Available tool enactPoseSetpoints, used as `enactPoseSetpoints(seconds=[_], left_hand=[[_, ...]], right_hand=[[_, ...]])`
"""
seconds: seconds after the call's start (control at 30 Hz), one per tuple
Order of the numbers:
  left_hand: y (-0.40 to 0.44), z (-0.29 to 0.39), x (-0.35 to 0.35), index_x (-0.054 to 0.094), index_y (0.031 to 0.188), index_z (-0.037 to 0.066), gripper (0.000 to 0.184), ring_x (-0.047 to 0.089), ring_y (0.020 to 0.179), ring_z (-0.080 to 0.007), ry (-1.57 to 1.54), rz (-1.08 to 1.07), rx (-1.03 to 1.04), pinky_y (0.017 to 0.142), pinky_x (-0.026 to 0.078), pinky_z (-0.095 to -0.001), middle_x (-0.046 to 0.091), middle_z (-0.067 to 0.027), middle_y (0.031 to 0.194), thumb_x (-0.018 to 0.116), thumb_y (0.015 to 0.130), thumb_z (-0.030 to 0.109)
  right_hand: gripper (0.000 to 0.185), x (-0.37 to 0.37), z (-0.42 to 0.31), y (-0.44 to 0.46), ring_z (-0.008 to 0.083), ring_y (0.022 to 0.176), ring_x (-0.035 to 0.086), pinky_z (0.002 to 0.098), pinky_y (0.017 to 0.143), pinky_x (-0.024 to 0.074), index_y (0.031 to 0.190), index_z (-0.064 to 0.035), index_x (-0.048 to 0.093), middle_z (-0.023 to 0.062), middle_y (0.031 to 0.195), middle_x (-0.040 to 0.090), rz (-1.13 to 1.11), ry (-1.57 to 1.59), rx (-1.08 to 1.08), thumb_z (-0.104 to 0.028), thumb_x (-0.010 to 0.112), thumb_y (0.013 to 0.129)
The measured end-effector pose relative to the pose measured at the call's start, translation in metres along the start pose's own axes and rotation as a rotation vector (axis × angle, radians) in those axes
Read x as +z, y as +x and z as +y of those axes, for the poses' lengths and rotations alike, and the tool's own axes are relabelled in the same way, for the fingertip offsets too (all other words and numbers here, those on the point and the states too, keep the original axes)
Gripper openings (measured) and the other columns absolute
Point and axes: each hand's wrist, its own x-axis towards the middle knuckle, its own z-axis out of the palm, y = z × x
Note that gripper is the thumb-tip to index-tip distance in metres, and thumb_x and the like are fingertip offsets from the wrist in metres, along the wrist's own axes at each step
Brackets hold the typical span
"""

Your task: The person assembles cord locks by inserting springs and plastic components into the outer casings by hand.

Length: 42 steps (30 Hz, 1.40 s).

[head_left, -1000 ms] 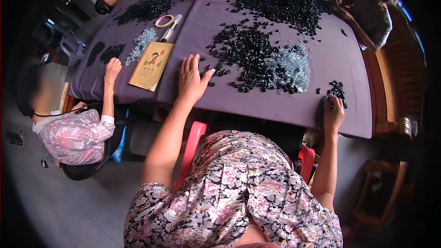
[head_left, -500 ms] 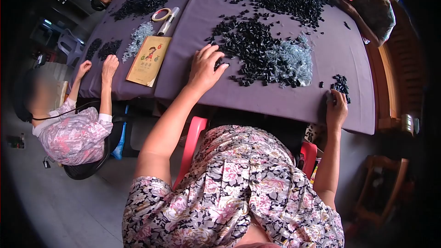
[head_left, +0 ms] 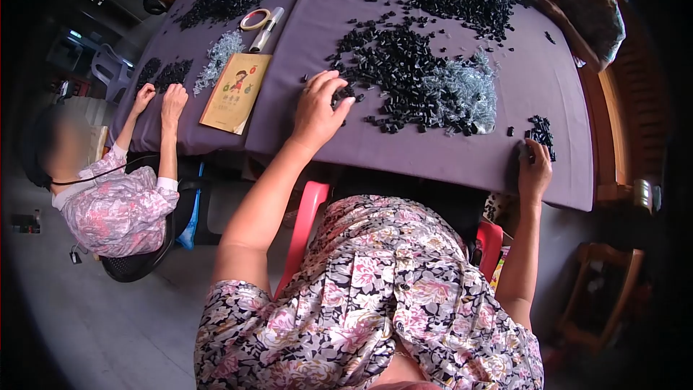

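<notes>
Many black pieces (head_left: pixel 393 76): loose heap, near middle of the table (head_left: pixel 426 155).
Clear pieces (head_left: pixel 468 94): overlapping the heap's right side.
Left hand (head_left: pixel 317 112): heap's left edge; fingers curled, thumb parted, black bits between.
Right hand (head_left: pixel 535 167): touching or just beside small black pile (head_left: pixel 541 132); grip cannot be told.
Booklet (head_left: pixel 234 94): left.

Black pieces (head_left: pixel 393 76) lie heaped against clear slender pieces (head_left: pixel 468 94), a small black cluster (head_left: pixel 541 131) apart.
</notes>
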Motion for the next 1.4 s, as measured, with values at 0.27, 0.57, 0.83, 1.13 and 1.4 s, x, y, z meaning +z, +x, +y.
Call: enactPoseSetpoints(seconds=[0.27, 0.57, 0.83, 1.13, 1.4], left_hand=[[0.008, 0.001, 0.015, 0.069, 0.092, 0.007, 0.014, 0.053, 0.127, -0.0369, 0.129, -0.065, 0.069, 0.110, 0.041, -0.0451, 0.064, -0.0152, 0.126, 0.075, 0.083, 0.016], [0.032, -0.031, -0.002, 0.062, 0.119, 0.006, 0.036, 0.063, 0.111, -0.0333, 0.148, 0.025, -0.116, 0.096, 0.050, -0.0410, 0.065, -0.0153, 0.120, 0.072, 0.086, 0.017], [0.085, -0.062, 0.015, 0.069, 0.110, 0.004, 0.030, 0.067, 0.101, -0.0280, 0.281, -0.236, -0.319, 0.087, 0.054, -0.0394, 0.067, -0.0123, 0.110, 0.074, 0.084, 0.019], [0.096, -0.031, 0.033, 0.071, 0.099, 0.000, 0.027, 0.070, 0.084, -0.0242, 0.009, -0.375, -0.273, 0.078, 0.055, -0.0361, 0.072, -0.0131, 0.090, 0.076, 0.084, 0.021], [0.082, 0.002, 0.053, 0.069, 0.104, -0.001, 0.030, 0.068, 0.090, -0.0294, -0.026, -0.440, -0.074, 0.083, 0.054, -0.0388, 0.068, -0.0156, 0.097, 0.075, 0.083, 0.020]], right_hand=[[0.031, 0.001, 0.003, -0.002, 0.0273, 0.082, 0.065, 0.0377, 0.076, 0.0524, 0.114, -0.0103, 0.069, 0.0089, 0.101, 0.066, 0.009, -0.020, -0.040, -0.004, 0.067, 0.084], [0.032, 0.002, 0.005, -0.003, 0.0259, 0.079, 0.064, 0.0377, 0.074, 0.0523, 0.115, -0.0098, 0.068, 0.0081, 0.099, 0.065, -0.009, -0.007, -0.002, -0.003, 0.068, 0.083], [0.033, 0.002, 0.003, -0.003, 0.0258, 0.082, 0.065, 0.0377, 0.075, 0.0525, 0.115, -0.0104, 0.068, 0.0079, 0.097, 0.063, 0.011, -0.013, -0.011, -0.003, 0.068, 0.083], [0.027, 0.002, 0.007, -0.003, 0.0245, 0.082, 0.065, 0.0361, 0.076, 0.0521, 0.114, -0.0095, 0.069, 0.0081, 0.098, 0.065, 0.014, 0.001, -0.017, -0.008, 0.067, 0.087], [0.035, 0.004, 0.005, -0.002, 0.0276, 0.087, 0.066, 0.0391, 0.077, 0.0521, 0.115, -0.0092, 0.067, 0.0083, 0.097, 0.064, 0.001, 0.019, 0.012, -0.002, 0.068, 0.081]])
